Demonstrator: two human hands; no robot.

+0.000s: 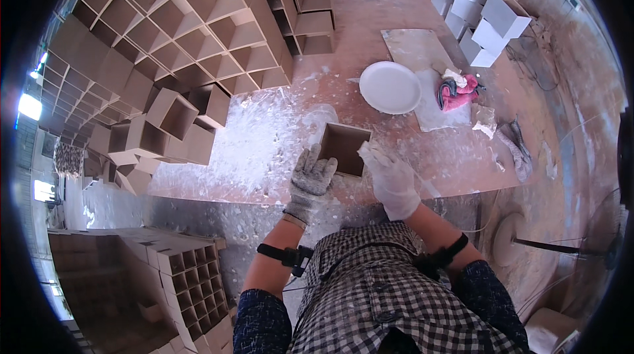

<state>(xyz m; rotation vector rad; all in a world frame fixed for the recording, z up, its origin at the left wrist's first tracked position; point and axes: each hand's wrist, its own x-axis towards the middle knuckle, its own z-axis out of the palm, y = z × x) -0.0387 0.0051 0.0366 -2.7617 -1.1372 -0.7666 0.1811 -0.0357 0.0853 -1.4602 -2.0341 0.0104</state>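
Observation:
An open-topped brown cardboard-like box [345, 147] sits on the table in front of me, its dark inside facing up. My left hand [312, 174], in a grey knit glove, rests against the box's near left corner with its fingers stretched out. At the right side of the box is my right hand [392, 179], in a whitish, dusty glove. Its fingers are bent together at the rim; whatever they may hold is hidden by the white glove.
Stacked brown boxes [218, 30] rise at the far left, with loose boxes [173, 114] nearer. A white oval dish [390, 87] lies beyond my right hand, beside a pink cloth [457, 94]. White boxes [489, 27] stand far right. White powder [254, 146] covers the table's left part.

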